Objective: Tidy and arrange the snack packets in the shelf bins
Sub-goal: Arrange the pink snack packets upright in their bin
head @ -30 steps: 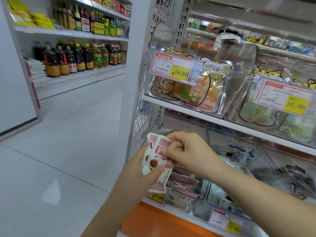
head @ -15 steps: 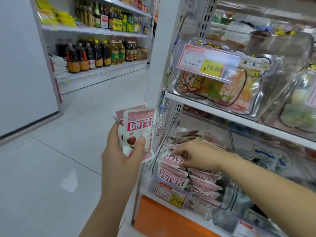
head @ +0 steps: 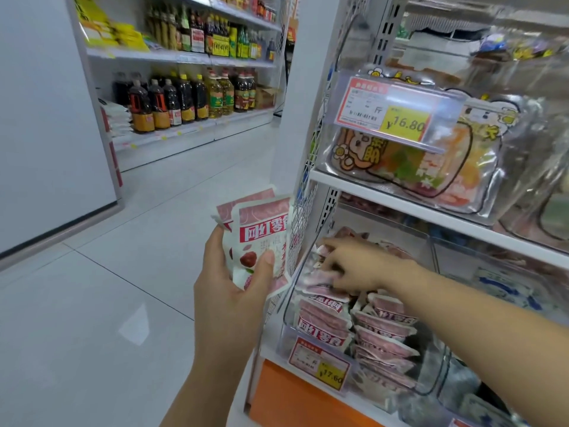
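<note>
Gathering step. Left hand (head: 234,297) clamps pink packets (head: 261,238). Right hand (head: 360,266), at 3 o'clock, pinches a loose packet (head: 320,277) in the bin (head: 285,315). Next, probably: restack it flat.

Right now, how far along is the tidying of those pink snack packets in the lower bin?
Done: the front packets in the clear bin stand in two fairly neat rows. In hand: the left hand grips at least two pink packets outside the bin, while the right hand reaches into the pile; whether it grips one is unclear. Left: the held ones must go in, and the back packets lie jumbled.
</note>
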`<action>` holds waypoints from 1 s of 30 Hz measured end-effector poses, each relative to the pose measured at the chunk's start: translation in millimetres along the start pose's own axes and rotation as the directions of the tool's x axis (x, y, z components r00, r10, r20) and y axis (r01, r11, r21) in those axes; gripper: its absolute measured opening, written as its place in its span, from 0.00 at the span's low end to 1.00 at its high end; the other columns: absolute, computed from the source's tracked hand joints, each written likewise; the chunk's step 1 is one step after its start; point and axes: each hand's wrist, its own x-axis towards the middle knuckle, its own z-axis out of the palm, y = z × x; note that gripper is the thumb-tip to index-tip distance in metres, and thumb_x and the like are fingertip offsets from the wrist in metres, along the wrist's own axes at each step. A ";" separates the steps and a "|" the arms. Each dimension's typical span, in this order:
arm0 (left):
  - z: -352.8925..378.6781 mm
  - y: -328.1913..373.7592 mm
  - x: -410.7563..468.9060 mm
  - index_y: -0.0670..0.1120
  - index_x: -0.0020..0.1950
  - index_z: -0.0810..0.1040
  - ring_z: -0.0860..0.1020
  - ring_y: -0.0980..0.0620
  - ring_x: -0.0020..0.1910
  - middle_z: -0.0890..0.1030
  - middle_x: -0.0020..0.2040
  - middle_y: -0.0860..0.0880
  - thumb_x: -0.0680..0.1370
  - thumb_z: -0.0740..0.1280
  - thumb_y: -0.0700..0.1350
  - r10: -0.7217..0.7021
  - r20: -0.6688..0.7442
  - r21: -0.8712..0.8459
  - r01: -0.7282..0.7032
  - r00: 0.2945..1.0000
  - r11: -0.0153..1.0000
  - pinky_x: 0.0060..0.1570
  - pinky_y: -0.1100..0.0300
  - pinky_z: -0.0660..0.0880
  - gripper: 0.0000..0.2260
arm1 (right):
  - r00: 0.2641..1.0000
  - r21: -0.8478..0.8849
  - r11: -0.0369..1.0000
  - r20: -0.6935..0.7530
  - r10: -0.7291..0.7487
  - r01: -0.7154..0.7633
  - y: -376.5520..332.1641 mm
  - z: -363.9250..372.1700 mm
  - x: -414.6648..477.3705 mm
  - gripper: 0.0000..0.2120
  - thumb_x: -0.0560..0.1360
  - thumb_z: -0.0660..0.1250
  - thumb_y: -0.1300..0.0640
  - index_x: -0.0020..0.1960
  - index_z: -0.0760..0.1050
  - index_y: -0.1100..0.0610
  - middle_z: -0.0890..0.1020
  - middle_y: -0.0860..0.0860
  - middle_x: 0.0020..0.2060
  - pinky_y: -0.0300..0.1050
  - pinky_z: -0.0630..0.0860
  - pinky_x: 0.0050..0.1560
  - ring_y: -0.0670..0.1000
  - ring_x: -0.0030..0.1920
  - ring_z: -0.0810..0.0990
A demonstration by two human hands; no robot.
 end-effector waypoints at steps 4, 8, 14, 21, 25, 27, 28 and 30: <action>-0.3 -1.2 0.1 0.62 0.51 0.70 0.78 0.69 0.45 0.79 0.44 0.70 0.76 0.67 0.39 -0.016 0.005 -0.003 0.016 1.000 1.000 0.35 0.71 0.76 0.17 | 0.988 0.136 0.989 -0.133 0.083 -0.064 35.6 8.1 9.3 0.12 0.76 0.66 0.51 0.58 0.78 0.53 0.65 0.44 0.73 0.39 0.64 0.55 0.50 0.69 0.61; -0.2 -0.3 -0.4 0.62 0.51 0.70 0.77 0.72 0.46 0.78 0.44 0.72 0.76 0.67 0.40 -0.016 0.016 -0.001 0.016 1.000 1.000 0.33 0.75 0.74 0.16 | 0.979 0.237 0.969 -0.168 0.113 -0.071 33.6 12.6 5.2 0.15 0.75 0.67 0.49 0.60 0.78 0.53 0.62 0.43 0.73 0.41 0.64 0.64 0.49 0.70 0.61; -0.3 -5.2 -4.7 0.60 0.60 0.70 0.77 0.71 0.48 0.79 0.47 0.68 0.76 0.68 0.43 -0.020 0.043 0.055 0.017 0.999 0.998 0.35 0.73 0.75 0.18 | 0.841 0.325 0.943 -0.528 0.114 0.076 3.5 6.9 -68.5 0.17 0.72 0.69 0.61 0.56 0.80 0.43 0.70 0.41 0.58 0.42 0.74 0.51 0.43 0.54 0.74; 3.7 -0.1 -18.1 0.57 0.63 0.68 0.75 0.75 0.47 0.78 0.43 0.71 0.75 0.68 0.43 -0.006 0.135 0.110 -0.009 0.991 0.994 0.34 0.79 0.71 0.20 | 0.834 0.616 0.778 -0.489 0.256 0.122 -8.1 -3.2 -151.9 0.21 0.71 0.69 0.70 0.49 0.82 0.43 0.75 0.41 0.53 0.34 0.72 0.42 0.41 0.49 0.77; 8.5 2.5 -24.5 0.57 0.63 0.68 0.73 0.77 0.47 0.76 0.48 0.67 0.75 0.68 0.42 -0.025 0.141 0.101 0.011 0.990 0.995 0.33 0.79 0.70 0.20 | 0.842 0.828 0.556 -0.352 0.409 0.076 -5.2 -7.2 -168.8 0.15 0.74 0.67 0.69 0.50 0.82 0.51 0.85 0.51 0.38 0.43 0.77 0.39 0.50 0.33 0.83; 10.8 3.6 -26.0 0.57 0.63 0.68 0.73 0.77 0.47 0.76 0.48 0.66 0.75 0.68 0.41 -0.028 0.145 0.097 0.014 0.989 0.995 0.34 0.79 0.70 0.20 | 0.827 0.839 0.540 -0.347 0.442 0.063 -4.6 -8.1 -170.4 0.15 0.74 0.68 0.67 0.49 0.83 0.48 0.85 0.56 0.38 0.48 0.78 0.42 0.58 0.39 0.83; 12.0 3.8 -26.4 0.57 0.63 0.68 0.74 0.77 0.47 0.76 0.48 0.66 0.75 0.68 0.41 -0.030 0.148 0.097 0.016 0.989 0.995 0.34 0.79 0.70 0.20 | 0.832 0.833 0.551 -0.343 0.437 0.054 -5.1 -9.6 -170.9 0.15 0.73 0.68 0.66 0.48 0.83 0.46 0.85 0.53 0.42 0.49 0.79 0.46 0.56 0.44 0.83; 13.9 3.9 -26.1 0.56 0.63 0.69 0.74 0.77 0.46 0.76 0.48 0.65 0.75 0.68 0.41 -0.034 0.150 0.094 0.020 0.988 0.995 0.33 0.79 0.70 0.20 | 0.877 0.837 0.544 -0.302 0.375 0.055 -8.5 -15.2 -171.5 0.11 0.73 0.70 0.61 0.49 0.81 0.46 0.84 0.42 0.49 0.41 0.77 0.50 0.43 0.50 0.81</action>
